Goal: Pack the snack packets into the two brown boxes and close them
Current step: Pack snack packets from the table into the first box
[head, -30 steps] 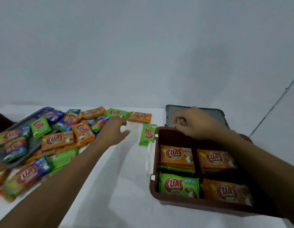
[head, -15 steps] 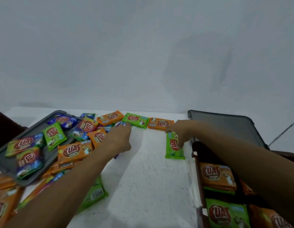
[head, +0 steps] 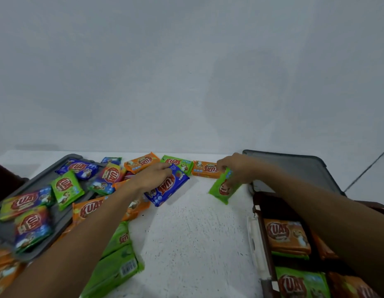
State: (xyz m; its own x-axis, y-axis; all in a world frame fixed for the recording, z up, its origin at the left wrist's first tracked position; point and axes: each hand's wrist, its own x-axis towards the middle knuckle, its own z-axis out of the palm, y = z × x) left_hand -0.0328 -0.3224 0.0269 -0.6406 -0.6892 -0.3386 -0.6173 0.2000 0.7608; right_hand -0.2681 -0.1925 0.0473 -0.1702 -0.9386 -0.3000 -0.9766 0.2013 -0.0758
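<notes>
My left hand (head: pixel 151 176) holds a blue snack packet (head: pixel 168 188) lifted off the pile of packets at the left. A green snack packet (head: pixel 220 190) is pinched in my right hand (head: pixel 236 168), tilted just above the white table. The brown box (head: pixel 258 214) stands open at the right with orange packets (head: pixel 285 235) and a green packet (head: pixel 300 282) in its compartments; my right forearm hides part of it. Its grey lid (head: pixel 294 166) lies back behind it.
A grey tray (head: pixel 6 231) at the left carries several loose packets, and more spill onto the table around it. Orange and green packets (head: pixel 178 162) lie in a row by the far wall. White table surface (head: pixel 193 237) shows between pile and box.
My right hand left the box's far rim, went left and picked up the green packet. My left hand took hold of a blue packet. The view swung left.
</notes>
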